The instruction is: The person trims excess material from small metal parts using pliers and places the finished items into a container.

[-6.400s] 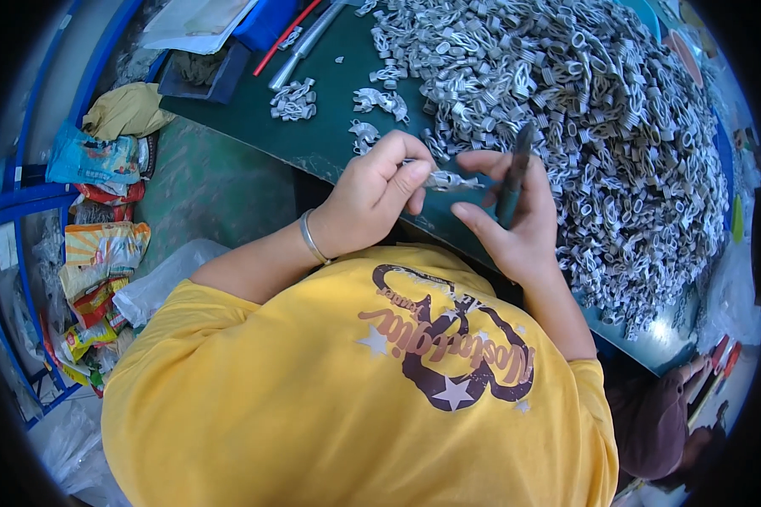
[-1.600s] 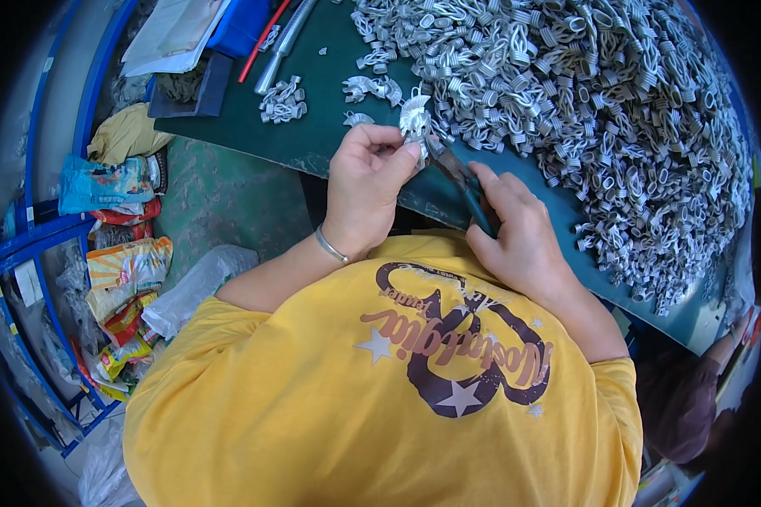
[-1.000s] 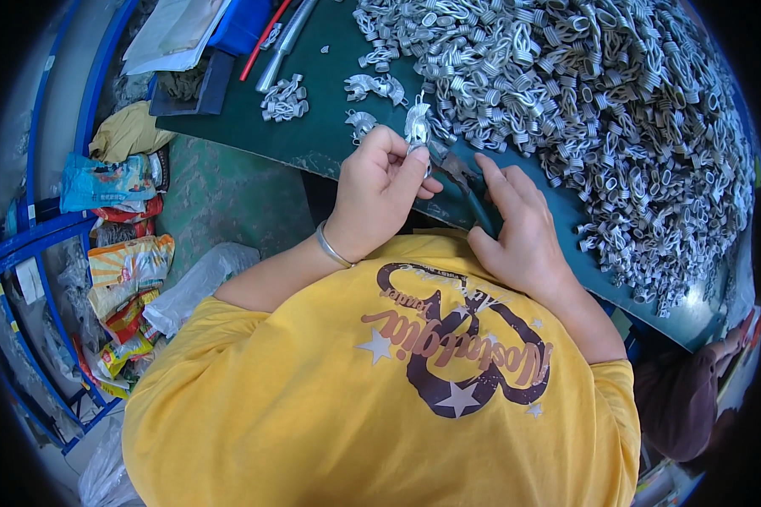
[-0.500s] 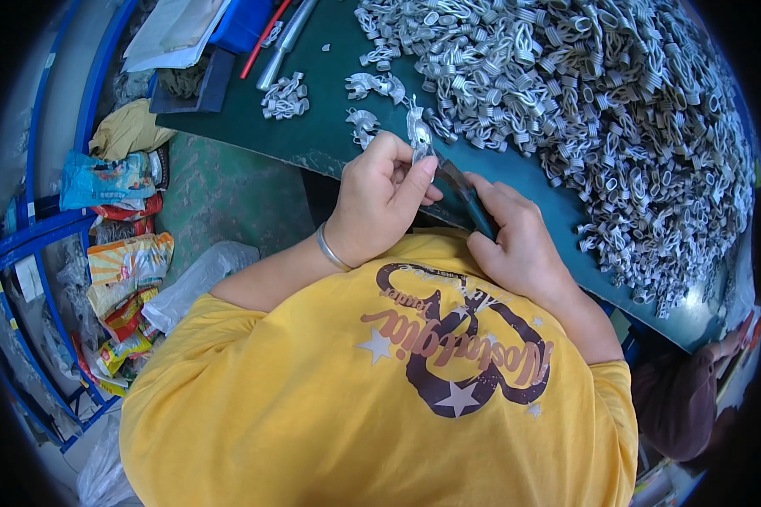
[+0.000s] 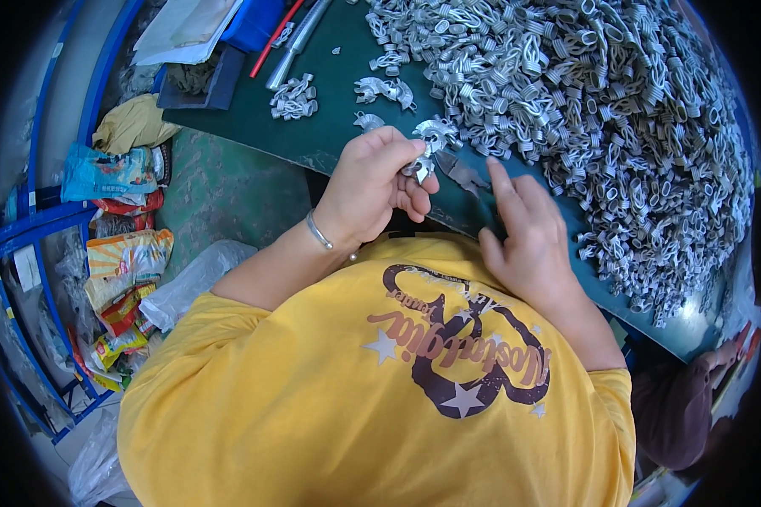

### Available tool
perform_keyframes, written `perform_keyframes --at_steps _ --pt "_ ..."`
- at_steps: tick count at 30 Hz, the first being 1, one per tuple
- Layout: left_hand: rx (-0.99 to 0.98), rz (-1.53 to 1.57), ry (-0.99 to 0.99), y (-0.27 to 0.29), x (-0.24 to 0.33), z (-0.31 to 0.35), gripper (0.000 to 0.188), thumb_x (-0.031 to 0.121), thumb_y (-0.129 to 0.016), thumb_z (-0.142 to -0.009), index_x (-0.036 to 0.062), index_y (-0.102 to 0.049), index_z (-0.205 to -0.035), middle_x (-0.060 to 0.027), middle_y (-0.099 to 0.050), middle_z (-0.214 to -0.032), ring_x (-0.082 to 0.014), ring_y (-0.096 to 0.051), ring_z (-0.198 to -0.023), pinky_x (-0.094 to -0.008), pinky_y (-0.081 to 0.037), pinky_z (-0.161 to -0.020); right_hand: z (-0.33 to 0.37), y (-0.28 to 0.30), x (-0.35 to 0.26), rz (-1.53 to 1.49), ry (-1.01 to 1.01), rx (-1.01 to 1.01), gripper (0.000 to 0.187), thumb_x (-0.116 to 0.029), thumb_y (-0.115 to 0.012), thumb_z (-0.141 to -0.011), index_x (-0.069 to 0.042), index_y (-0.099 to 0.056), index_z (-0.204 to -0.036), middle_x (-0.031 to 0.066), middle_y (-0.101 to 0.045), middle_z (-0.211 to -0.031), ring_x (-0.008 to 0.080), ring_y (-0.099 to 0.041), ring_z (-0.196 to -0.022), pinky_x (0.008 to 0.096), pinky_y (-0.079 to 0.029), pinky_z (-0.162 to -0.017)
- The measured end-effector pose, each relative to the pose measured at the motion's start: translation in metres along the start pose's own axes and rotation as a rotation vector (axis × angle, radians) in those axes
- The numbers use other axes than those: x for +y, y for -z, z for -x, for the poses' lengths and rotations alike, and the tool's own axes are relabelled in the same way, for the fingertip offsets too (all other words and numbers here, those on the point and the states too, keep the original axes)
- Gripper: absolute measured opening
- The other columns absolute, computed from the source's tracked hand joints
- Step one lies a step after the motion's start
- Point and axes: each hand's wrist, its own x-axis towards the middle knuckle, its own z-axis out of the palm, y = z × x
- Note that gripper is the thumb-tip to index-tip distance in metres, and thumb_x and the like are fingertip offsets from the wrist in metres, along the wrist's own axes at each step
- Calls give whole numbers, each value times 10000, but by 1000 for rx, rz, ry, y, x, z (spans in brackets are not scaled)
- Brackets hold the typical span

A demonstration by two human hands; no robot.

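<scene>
Now that the casting (image 5: 432, 140), pinched in the left hand (image 5: 374, 179) over the surface's (image 5: 317, 139) near edge, has tipped rightward, the pliers (image 5: 463, 174), loosely held in the right hand (image 5: 528, 218), appear disengaged beside it.

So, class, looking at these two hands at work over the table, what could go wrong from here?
The pliers at the right hand point toward the left hand, close to its fingertips, so they might nip a finger.

The silvery metal piece in the left hand is near the front edge of the table; if it slips, it could fall off.

The large pile of metal parts lies near the right hand, so a careless sweep may scatter some.
</scene>
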Motion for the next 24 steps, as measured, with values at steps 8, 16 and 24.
perform_keyframes --at_steps 8,16,24 --pt "42 -4 64 -3 0 -1 168 149 -523 -862 62 -457 -734 -103 -575 -593 -136 -498 -356 -248 -409 -322 -11 20 1 339 156 38 741 -26 -649 -530 -39 -470 -1248 93 -493 -901 266 -491 -852 388 -358 -785" --pt "61 -155 86 -4 -1 4 162 156 -517 -858 65 -454 -740 -94 -569 -591 -128 -470 -342 -249 -379 -315 -15 32 -5 379 144 -130 737 -38 -648 -549 0 -440 -1256 114 -485 -924 285 -476 -858 391 -364 -757" --pt "86 -50 182 -4 -5 7 153 164 -505 -865 58 -455 -768 -83 -534 -589 -120 -441 -359 -255 -390 -321 -15 24 -6 389 175 -143 740 -46 -651 -556 29 -423 -1256 117 -479 -912 277 -475 -846 380 -368 -727"
